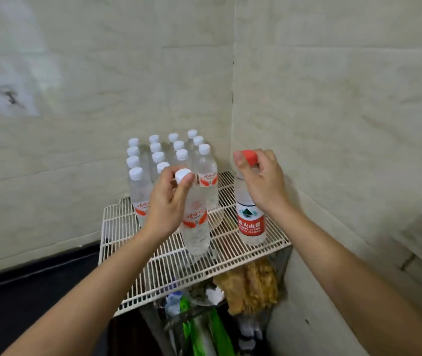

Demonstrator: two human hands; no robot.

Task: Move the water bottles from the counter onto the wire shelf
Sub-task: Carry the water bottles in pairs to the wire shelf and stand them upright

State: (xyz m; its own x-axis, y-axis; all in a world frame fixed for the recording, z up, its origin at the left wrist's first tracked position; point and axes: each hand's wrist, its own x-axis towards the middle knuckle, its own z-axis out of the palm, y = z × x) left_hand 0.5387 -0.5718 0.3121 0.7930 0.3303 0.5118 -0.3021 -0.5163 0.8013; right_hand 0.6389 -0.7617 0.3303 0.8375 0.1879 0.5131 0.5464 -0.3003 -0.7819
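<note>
A white wire shelf (132,235) stands in the wall corner. Several white-capped water bottles (140,191) stand in rows at its back left. My left hand (166,201) grips the neck of a white-capped bottle (195,227) with an orange label; its base is at the shelf's middle, and I cannot tell whether it touches the wires. My right hand (261,181) holds the neck of a red-capped bottle (250,222) with a red label, upright at the shelf's right front edge.
Tiled walls close in behind and to the right of the shelf. Under the shelf hang bags and clutter (251,286), with green plastic (215,330) below. A dark surface (37,299) lies to the left.
</note>
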